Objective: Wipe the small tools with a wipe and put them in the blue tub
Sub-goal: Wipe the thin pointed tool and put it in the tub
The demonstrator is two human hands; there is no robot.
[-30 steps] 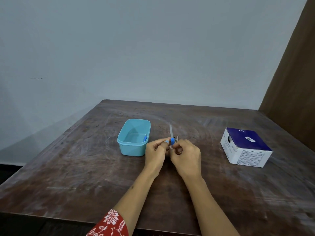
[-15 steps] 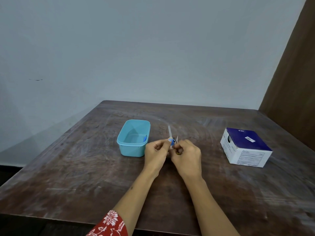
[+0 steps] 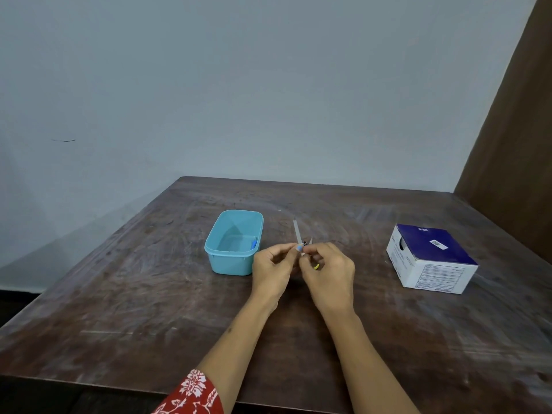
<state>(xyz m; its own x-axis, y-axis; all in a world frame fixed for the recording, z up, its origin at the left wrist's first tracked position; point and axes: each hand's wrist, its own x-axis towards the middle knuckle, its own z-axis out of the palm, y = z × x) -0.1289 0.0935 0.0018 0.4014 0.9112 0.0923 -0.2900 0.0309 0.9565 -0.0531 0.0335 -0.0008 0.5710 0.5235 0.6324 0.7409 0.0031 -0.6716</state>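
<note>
Two hands, left hand [image 3: 273,268] and right hand [image 3: 327,276], pinching one small metal tool [image 3: 298,234], one blue tub [image 3: 234,243] holding one blue item [image 3: 254,242], one white-and-navy box [image 3: 430,258], label print unreadable, wooden table [image 3: 149,294].

Worn dark-brown wooden surface [image 3: 149,294] against a pale blue-grey wall. Left hand [image 3: 273,268] and right hand [image 3: 328,276] meet near the middle, fingers curled, both pinching a small slim metal tool with a blue part [image 3: 299,240]; its thin shaft points up and away. A yellow bit [image 3: 316,266] shows between the right fingers. Light-blue rectangular plastic tub [image 3: 227,264] sits just left of the left hand, a small blue item [image 3: 254,243] inside at its right wall. White-and-navy cardboard box [image 3: 430,258] lies well apart to the right. Red floral sleeve [image 3: 194,392] at bottom edge.
</note>
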